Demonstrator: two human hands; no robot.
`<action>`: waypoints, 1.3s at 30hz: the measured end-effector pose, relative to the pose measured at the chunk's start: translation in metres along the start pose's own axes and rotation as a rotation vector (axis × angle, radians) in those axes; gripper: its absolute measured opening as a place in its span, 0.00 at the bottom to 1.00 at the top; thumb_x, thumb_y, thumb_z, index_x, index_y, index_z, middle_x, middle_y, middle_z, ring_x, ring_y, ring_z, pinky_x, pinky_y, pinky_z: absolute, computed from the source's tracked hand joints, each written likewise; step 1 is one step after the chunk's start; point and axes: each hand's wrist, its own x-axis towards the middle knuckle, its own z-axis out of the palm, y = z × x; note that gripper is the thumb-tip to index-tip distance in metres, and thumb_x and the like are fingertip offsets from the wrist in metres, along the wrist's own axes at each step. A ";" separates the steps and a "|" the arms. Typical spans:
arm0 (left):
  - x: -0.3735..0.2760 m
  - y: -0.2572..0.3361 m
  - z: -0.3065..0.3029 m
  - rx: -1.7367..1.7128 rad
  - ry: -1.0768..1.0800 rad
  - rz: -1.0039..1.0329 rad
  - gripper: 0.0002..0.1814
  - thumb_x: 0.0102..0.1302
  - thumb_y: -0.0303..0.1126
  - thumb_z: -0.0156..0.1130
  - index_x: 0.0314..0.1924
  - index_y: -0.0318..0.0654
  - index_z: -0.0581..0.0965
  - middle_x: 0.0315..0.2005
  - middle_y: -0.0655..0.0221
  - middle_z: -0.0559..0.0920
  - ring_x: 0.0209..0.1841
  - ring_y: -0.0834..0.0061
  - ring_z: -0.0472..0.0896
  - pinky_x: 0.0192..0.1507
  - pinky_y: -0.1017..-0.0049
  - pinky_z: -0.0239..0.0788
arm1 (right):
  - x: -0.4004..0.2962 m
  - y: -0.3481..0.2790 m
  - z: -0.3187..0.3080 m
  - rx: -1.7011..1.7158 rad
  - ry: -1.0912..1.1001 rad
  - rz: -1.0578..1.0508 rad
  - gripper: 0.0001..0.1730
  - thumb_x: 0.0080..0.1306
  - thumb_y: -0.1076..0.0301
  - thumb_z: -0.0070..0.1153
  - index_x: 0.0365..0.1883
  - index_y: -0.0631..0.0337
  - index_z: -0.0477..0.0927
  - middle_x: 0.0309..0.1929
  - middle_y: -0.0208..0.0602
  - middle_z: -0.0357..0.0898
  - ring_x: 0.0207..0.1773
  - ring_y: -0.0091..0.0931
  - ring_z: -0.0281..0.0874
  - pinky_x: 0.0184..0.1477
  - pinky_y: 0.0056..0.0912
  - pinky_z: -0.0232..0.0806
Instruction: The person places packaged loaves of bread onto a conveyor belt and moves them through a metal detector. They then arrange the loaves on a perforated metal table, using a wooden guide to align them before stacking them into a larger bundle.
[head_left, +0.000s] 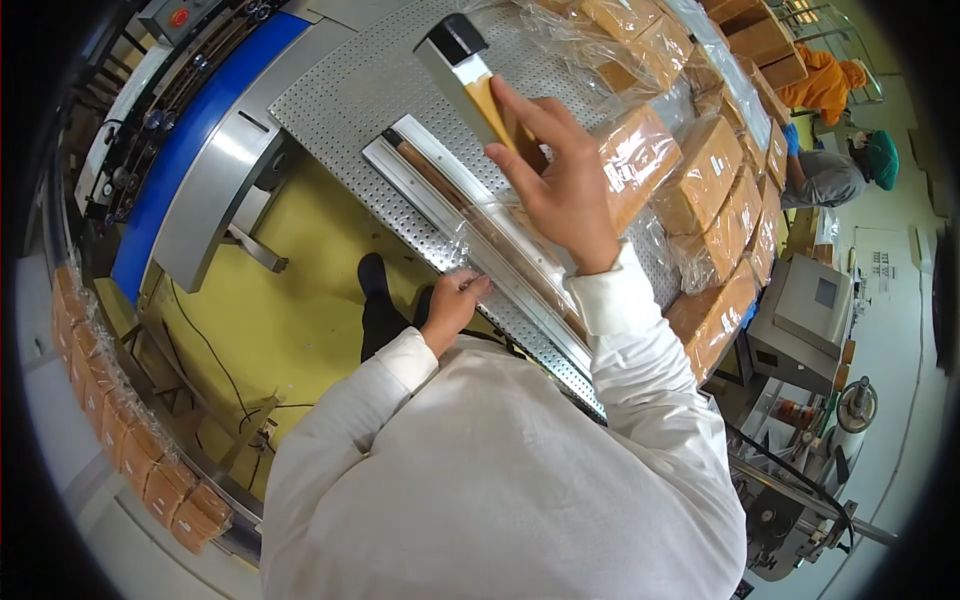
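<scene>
My right hand (559, 169) grips a metal bar (469, 90) with a black end cap and a yellow-brown side, held raised above the table. It looks like the upper arm of a hand-operated bag sealer. Beneath it lies the long metal sealer base (450, 199), with a brown strip along its length. At the table's near edge, my left hand (452, 306) pinches clear plastic film (459, 238), which stretches across the base. The film's far end is partly hidden by my right hand and sleeve.
Brown blocks in clear wrap (701, 172) are stacked right of the sealer on the perforated metal table (337, 97). A machine with a blue panel (202, 150) stands left. More wrapped blocks (124, 427) line the far left. Two people (825, 176) are beyond the stack.
</scene>
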 end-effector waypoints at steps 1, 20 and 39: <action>0.000 -0.002 -0.002 0.001 -0.008 0.010 0.11 0.70 0.29 0.61 0.42 0.26 0.82 0.35 0.64 0.86 0.37 0.76 0.83 0.42 0.75 0.73 | 0.000 0.003 0.005 0.003 -0.005 0.004 0.33 0.59 0.75 0.66 0.65 0.53 0.76 0.39 0.43 0.75 0.37 0.37 0.72 0.41 0.36 0.67; -0.008 0.005 -0.005 -0.085 -0.019 0.028 0.08 0.69 0.27 0.59 0.41 0.28 0.81 0.33 0.65 0.85 0.37 0.76 0.81 0.43 0.74 0.71 | -0.024 0.076 0.096 -0.012 -0.080 0.066 0.30 0.59 0.75 0.65 0.62 0.57 0.78 0.39 0.46 0.75 0.42 0.41 0.73 0.46 0.40 0.68; 0.002 -0.012 -0.013 -0.057 -0.028 -0.003 0.15 0.72 0.25 0.49 0.52 0.29 0.78 0.42 0.66 0.83 0.42 0.77 0.80 0.45 0.74 0.74 | -0.032 0.100 0.122 -0.145 -0.081 0.068 0.27 0.58 0.72 0.64 0.59 0.56 0.81 0.38 0.43 0.75 0.43 0.40 0.76 0.46 0.40 0.71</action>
